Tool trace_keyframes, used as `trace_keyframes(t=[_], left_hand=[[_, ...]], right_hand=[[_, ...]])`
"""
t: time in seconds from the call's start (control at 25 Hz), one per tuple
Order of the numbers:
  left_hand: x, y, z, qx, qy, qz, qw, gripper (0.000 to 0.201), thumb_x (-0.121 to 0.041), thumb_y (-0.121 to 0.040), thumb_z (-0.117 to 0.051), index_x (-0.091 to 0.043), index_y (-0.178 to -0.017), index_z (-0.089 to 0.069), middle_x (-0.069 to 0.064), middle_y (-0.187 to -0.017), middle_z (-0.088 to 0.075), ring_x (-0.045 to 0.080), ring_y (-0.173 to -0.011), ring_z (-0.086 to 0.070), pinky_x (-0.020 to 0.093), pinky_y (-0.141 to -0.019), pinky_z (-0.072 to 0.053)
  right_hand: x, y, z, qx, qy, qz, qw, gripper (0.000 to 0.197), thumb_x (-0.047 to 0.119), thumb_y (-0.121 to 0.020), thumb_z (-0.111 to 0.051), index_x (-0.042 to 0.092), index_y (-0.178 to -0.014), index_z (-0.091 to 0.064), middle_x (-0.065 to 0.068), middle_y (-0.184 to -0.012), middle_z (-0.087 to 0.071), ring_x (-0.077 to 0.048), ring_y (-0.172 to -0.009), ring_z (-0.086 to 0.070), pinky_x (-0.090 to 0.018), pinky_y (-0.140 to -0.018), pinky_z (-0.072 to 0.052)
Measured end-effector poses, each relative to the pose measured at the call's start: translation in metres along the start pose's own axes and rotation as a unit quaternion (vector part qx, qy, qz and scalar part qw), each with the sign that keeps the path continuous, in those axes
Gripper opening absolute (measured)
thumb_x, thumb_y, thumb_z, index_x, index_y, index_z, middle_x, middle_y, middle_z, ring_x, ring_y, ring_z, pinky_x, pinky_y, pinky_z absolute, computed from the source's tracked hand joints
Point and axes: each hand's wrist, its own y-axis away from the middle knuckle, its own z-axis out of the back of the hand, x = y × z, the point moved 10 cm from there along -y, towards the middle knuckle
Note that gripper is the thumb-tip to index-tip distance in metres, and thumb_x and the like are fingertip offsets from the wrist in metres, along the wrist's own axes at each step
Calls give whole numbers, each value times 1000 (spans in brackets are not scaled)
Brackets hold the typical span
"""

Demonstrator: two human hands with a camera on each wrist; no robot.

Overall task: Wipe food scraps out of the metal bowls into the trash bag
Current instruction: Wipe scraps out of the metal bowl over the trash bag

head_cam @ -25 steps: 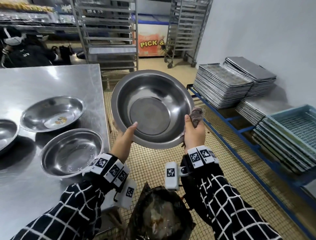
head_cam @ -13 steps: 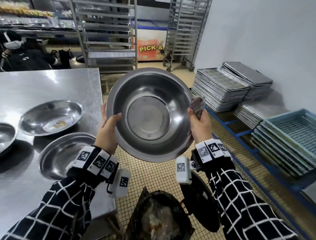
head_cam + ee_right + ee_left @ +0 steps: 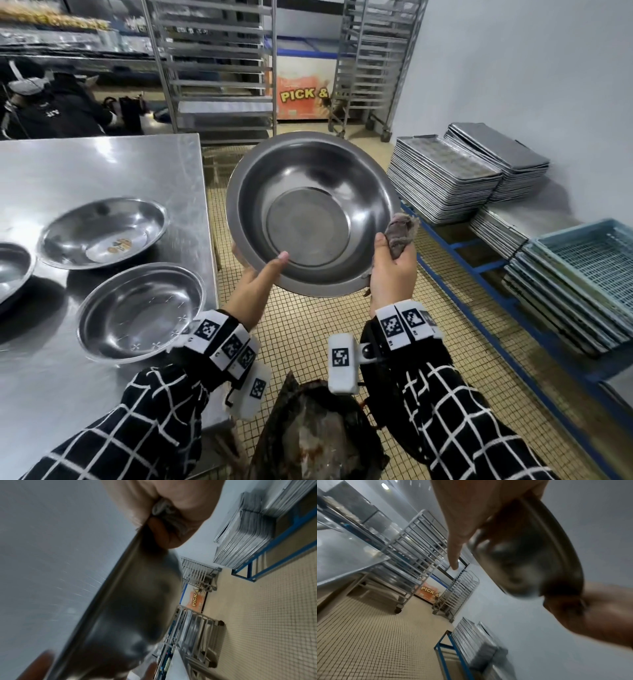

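I hold a large metal bowl [image 3: 310, 212] in the air over the floor, tilted so its inside faces me; the inside looks bare. My left hand [image 3: 263, 274] grips the lower left rim, thumb inside and fingers behind. My right hand [image 3: 390, 267] grips the right rim together with a bunched grey rag [image 3: 401, 233]. The black trash bag [image 3: 318, 435] stands open below and nearer to me, with scraps inside. The left wrist view shows the bowl's underside [image 3: 530, 561]. The right wrist view shows the rag [image 3: 164, 511] squeezed in my fist against the bowl's rim [image 3: 118, 586].
A steel table [image 3: 102, 164] on the left carries a bowl with scraps [image 3: 102, 233], a nearer bowl [image 3: 140, 311] and part of a third [image 3: 13, 270]. Stacked trays [image 3: 445, 178] and blue crates [image 3: 589, 260] line the right wall. Rolling racks [image 3: 219, 68] stand behind; another person [image 3: 51, 106] sits far left.
My left hand slid from the bowl's left side back down to its lower left rim. The bowl dropped a little; my right hand kept its hold on the rim and rag.
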Motion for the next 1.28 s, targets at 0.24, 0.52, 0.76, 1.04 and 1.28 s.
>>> trace_keyframes(t=[0.24,0.52,0.76,1.04,1.28], left_hand=[[-24,-24,45,6,164,36,986,38,-37,-92,-45,-17,-91,-76,5,-91,-73,21,-85,-69,30,-71,-56],[3,-21,43,-145,143,39,978,32,-41,-72,-62,-14,-90,-65,5,-91,-69,24,-91,-64,46,-94,-50],[18,1,8,-142,18,82,986,64,-51,-71,-49,-6,-117,-52,24,-121,-56,32,-102,-54,50,-100,-42],[-25,-24,11,22,117,-23,993,44,-50,-91,-45,-18,-119,-52,0,-118,-63,18,-106,-62,41,-83,-54],[-24,-40,40,18,100,82,991,36,-26,-91,-47,-14,-76,-78,5,-69,-71,21,-62,-67,33,-66,-54]], right_hand=[[28,-27,-15,147,76,49,985,10,34,-88,-63,30,-96,-61,5,-97,-66,-13,-90,-62,-31,-81,-48],[23,-12,-8,61,27,22,998,17,34,-94,-55,27,-109,-49,12,-93,-59,-1,-82,-57,-12,-64,-43],[-1,8,-16,32,2,-10,999,21,32,-95,-53,23,-112,-45,20,-88,-52,7,-75,-51,-7,-59,-37],[13,-19,4,63,19,-6,998,21,34,-88,-63,24,-106,-58,7,-101,-65,-9,-93,-62,-28,-84,-50],[24,-28,-3,155,109,33,981,23,42,-87,-62,24,-101,-60,-1,-96,-66,-16,-87,-62,-39,-85,-51]])
